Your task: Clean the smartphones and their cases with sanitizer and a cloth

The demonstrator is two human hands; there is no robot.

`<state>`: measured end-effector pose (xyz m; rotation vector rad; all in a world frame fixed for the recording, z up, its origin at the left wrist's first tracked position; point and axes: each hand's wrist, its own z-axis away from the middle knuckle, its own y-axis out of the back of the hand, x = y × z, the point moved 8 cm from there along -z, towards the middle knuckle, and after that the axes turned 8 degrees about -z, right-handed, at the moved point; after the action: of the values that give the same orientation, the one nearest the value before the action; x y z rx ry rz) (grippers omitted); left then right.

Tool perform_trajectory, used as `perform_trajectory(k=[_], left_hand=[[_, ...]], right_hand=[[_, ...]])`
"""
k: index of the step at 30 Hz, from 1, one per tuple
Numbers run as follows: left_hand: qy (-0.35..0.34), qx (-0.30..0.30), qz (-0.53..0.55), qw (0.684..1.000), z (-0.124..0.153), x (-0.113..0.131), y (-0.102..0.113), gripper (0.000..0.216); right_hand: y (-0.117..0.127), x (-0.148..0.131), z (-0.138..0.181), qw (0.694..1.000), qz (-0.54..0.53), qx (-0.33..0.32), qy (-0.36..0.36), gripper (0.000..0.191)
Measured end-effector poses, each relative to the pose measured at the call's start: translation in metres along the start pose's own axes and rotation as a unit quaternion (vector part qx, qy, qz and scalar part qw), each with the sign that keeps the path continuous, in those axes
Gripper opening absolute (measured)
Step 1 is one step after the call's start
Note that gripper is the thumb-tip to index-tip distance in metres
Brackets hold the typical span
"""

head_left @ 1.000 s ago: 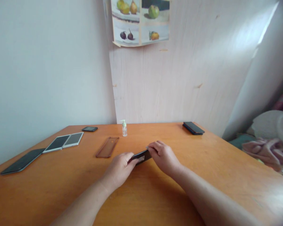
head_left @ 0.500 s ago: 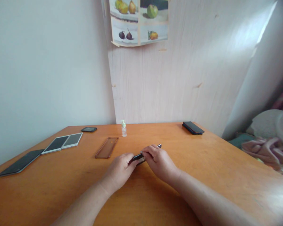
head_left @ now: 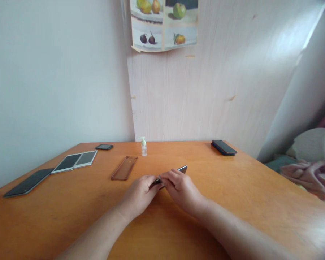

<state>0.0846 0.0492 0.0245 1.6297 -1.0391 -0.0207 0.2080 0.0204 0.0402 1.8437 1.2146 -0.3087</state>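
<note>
A dark, thin smartphone [head_left: 183, 169] with a shiny edge is tilted between my hands, above the middle of the table. My left hand [head_left: 140, 195] is closed round its near left end, with the thumb on the side that faces me. Bent fingers of my right hand [head_left: 181, 186] lie over its upper long edge, their tips close to my left thumb. Most of the phone is hidden by the hands; only its far corner and a small strip show. Left of it lies a clear brownish phone case [head_left: 124, 168].
On the wooden table [head_left: 249, 202], a dark tablet or large phone [head_left: 29, 182], two white-framed phones [head_left: 67, 162] [head_left: 86, 159] and a small black phone [head_left: 104, 147] lie left. A pump bottle [head_left: 143, 148] stands behind the case. A dark wallet-cased phone [head_left: 223, 147] lies back right.
My right hand's fingertips have slid left along the phone's edge towards my left thumb, and more of its far corner shows. The whole view has shifted slightly.
</note>
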Motion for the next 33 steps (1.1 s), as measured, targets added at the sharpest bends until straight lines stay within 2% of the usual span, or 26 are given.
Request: perform_trajectory(k=[2, 4, 8, 12, 14, 19, 21, 23, 26, 29, 31, 33], left_hand=[[-0.018, 0.005, 0.023, 1.0, 0.0, 0.002, 0.0, 0.015], [-0.016, 0.005, 0.015, 1.0, 0.0, 0.001, 0.0, 0.016], [0.007, -0.004, -0.043, 0.999, 0.0, -0.004, -0.002, 0.031], [0.006, 0.001, -0.048, 0.999, 0.0, -0.003, 0.0, 0.03], [0.009, 0.004, -0.042, 0.999, 0.0, -0.004, 0.0, 0.031], [0.0, -0.003, 0.011, 1.0, 0.0, -0.001, -0.001, 0.024], [-0.006, -0.006, 0.023, 1.0, 0.0, 0.0, -0.001, 0.02], [0.001, -0.007, 0.005, 1.0, 0.0, 0.0, -0.001, 0.023], [0.012, -0.011, -0.036, 0.999, 0.0, -0.002, 0.0, 0.029], [0.015, -0.015, -0.053, 0.998, 0.001, -0.002, 0.0, 0.029], [0.018, -0.018, -0.056, 0.998, 0.001, -0.003, -0.001, 0.03], [0.022, -0.018, -0.051, 0.998, 0.001, -0.004, -0.001, 0.03]], right_hand=[[-0.011, -0.011, 0.002, 0.999, -0.008, -0.034, 0.016, 0.023], [-0.008, -0.009, 0.001, 1.0, 0.007, -0.029, 0.011, 0.022], [0.029, 0.027, -0.005, 0.994, 0.072, 0.053, -0.056, 0.018], [0.056, 0.053, -0.006, 0.984, 0.104, 0.102, -0.105, 0.017], [0.051, 0.047, -0.005, 0.988, 0.089, 0.093, -0.089, 0.017], [0.002, 0.0, -0.001, 1.0, 0.015, -0.013, 0.003, 0.021], [-0.006, -0.006, -0.001, 1.0, 0.012, -0.026, 0.01, 0.021], [0.004, 0.004, -0.004, 1.0, 0.025, 0.008, -0.013, 0.02], [0.039, 0.039, -0.007, 0.991, 0.049, 0.09, -0.086, 0.022], [0.066, 0.069, -0.007, 0.976, 0.066, 0.139, -0.155, 0.025], [0.067, 0.07, -0.007, 0.977, 0.063, 0.143, -0.147, 0.023], [0.052, 0.055, -0.007, 0.987, 0.044, 0.119, -0.098, 0.02]])
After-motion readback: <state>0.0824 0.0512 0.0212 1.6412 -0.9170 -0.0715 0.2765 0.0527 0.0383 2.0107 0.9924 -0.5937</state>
